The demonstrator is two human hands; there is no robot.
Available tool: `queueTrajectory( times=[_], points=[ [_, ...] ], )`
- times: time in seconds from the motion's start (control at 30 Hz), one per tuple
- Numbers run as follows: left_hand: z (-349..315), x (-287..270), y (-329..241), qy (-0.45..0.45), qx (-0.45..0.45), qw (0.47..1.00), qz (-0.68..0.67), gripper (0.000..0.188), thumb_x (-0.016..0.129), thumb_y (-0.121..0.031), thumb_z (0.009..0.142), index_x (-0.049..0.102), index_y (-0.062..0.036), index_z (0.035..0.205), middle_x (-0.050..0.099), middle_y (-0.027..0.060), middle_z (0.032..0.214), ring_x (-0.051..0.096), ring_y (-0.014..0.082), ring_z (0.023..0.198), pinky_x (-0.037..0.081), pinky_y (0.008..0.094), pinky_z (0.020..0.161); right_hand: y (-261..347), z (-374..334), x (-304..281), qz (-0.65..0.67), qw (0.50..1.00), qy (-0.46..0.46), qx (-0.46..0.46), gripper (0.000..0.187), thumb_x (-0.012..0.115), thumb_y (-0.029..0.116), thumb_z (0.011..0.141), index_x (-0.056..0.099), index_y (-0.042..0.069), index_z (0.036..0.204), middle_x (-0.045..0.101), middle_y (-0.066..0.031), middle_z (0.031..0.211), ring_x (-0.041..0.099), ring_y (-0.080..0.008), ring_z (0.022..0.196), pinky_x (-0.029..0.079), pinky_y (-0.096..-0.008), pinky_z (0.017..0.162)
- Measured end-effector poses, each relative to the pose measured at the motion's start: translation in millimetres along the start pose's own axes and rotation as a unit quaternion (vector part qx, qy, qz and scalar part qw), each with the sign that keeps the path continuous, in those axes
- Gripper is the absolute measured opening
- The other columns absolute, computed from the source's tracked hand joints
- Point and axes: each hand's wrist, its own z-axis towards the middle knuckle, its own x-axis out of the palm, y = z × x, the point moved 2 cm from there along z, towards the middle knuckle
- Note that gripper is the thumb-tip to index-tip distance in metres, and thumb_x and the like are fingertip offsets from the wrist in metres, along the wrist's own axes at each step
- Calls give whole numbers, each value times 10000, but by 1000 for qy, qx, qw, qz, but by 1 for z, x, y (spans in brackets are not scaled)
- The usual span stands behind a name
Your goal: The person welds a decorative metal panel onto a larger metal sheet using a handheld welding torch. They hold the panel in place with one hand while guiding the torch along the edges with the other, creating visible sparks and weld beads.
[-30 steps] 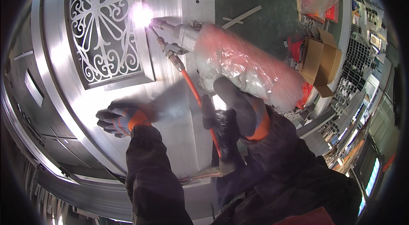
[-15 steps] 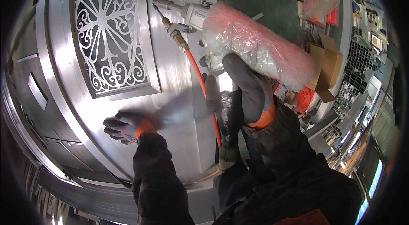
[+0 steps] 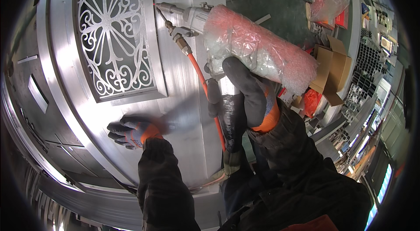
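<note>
Brushed silver metal makes up the door panel (image 3: pixel 183 121), with a scrollwork grille (image 3: pixel 106 21) set in its frame (image 3: pixel 156 56). From where I stand, the right hand (image 3: pixel 254 95) has its grip wrapped round the black-taped handle (image 3: pixel 231 117) of a bubble-wrapped welding torch (image 3: pixel 251 45); the nozzle (image 3: pixel 169 8) points at the frame's outer edge. The left hand (image 3: pixel 132 133) rests on the panel, its grip loosely spread, holding nothing. Best, I'd judge, to hold the nozzle's angle steady, brace with that left hand well away from the tip, and give the orange hose (image 3: pixel 197 69) slack.
</note>
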Motion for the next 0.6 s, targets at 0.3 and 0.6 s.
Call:
queueTrajectory(
  times=[0.3,0.6],
  points=[
    [-2,8,1,9,13,1000,-8,732,259,-611,1047,219,-183,1639,204,126,1693,218,339,1545,196,536,1219,-7,1,-7,3,1000,3,-13,337,480,293,1061,551,-13,1185,646,-173,810,652,-278,574,542,-363,522],
    [1,4,2,-5,23,1000,17,758,263,-628,1030,183,-185,1639,224,144,1673,284,358,1513,257,536,1192,-13,0,-8,47,998,28,-11,353,486,325,1060,546,-4,1171,641,-173,751,653,-262,581,540,-369,522]
  ],
)
